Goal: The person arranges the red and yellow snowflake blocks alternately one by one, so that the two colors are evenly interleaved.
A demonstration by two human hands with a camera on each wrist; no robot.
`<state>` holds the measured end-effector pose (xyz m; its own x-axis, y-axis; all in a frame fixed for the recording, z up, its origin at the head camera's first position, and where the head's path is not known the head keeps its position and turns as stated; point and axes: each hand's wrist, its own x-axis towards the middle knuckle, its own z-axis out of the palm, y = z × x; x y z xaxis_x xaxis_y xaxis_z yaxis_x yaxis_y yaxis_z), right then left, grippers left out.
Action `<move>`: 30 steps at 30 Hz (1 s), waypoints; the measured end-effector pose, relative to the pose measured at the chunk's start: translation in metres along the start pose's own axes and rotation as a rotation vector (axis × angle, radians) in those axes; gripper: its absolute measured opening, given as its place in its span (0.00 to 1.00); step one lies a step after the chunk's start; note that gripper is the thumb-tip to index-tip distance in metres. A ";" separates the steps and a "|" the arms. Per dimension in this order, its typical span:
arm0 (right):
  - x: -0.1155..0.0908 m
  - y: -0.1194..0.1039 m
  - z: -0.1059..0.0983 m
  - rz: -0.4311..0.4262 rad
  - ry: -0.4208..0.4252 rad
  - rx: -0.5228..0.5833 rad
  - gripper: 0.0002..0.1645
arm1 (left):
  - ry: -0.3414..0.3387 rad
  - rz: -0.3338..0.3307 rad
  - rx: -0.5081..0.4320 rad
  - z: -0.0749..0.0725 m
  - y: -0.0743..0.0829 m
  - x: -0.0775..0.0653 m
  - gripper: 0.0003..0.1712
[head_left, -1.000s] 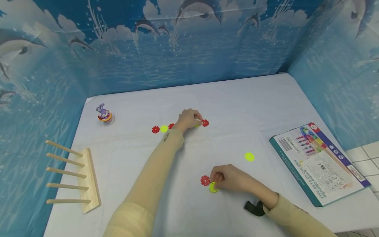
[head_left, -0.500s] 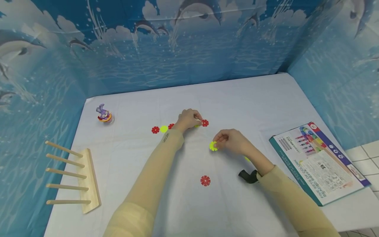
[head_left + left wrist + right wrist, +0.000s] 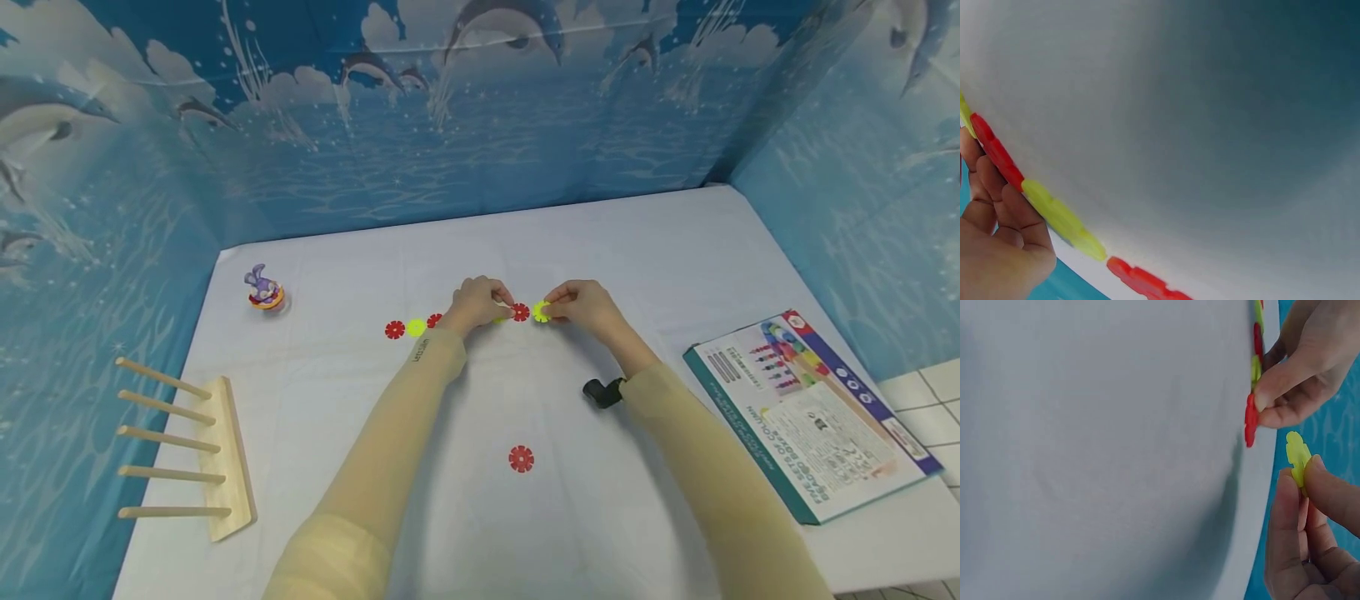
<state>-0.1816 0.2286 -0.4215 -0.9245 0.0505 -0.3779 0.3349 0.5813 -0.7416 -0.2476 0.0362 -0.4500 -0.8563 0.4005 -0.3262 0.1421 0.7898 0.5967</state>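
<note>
In the head view a row of notched plastic discs alternates red [image 3: 394, 330] and yellow [image 3: 416, 327] on the white-covered table. My left hand [image 3: 474, 302] covers the row's middle and pinches the red disc [image 3: 521, 312] at its right end. Just right of that, a yellow disc [image 3: 541, 312] is pinched between thumb and fingers of my right hand [image 3: 588, 307]. In the right wrist view a gap separates this yellow disc [image 3: 1297, 456] from the red end disc [image 3: 1250, 422]. Red and yellow discs pass beside my left fingers [image 3: 1019, 212] in the left wrist view.
A loose red disc [image 3: 521, 459] lies nearer the front. At left stands a wooden base with several pegs [image 3: 228, 458], and a purple rabbit figure [image 3: 264, 287] sits beyond it. A printed box [image 3: 813, 417] lies at right. Dolphin-patterned curtains [image 3: 465, 133] surround the table.
My right hand has lifted the yellow disc from beside the loose red disc and carried it away from me to the row's right end. My left hand has stayed put.
</note>
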 end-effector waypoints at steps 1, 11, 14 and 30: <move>0.003 0.000 0.000 0.010 0.005 0.007 0.17 | 0.001 0.001 -0.003 0.000 0.000 0.000 0.09; 0.026 0.003 0.001 0.120 0.033 -0.042 0.16 | -0.007 0.011 -0.003 0.002 0.001 0.002 0.09; 0.029 0.002 0.001 0.119 0.041 -0.111 0.14 | -0.010 0.010 -0.007 0.002 0.002 0.003 0.09; 0.030 0.000 0.011 0.097 0.064 -0.177 0.12 | -0.036 -0.017 0.018 -0.003 0.004 0.001 0.09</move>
<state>-0.2069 0.2217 -0.4390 -0.9009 0.1614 -0.4029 0.3910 0.7045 -0.5922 -0.2492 0.0387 -0.4457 -0.8405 0.4027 -0.3625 0.1364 0.8047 0.5778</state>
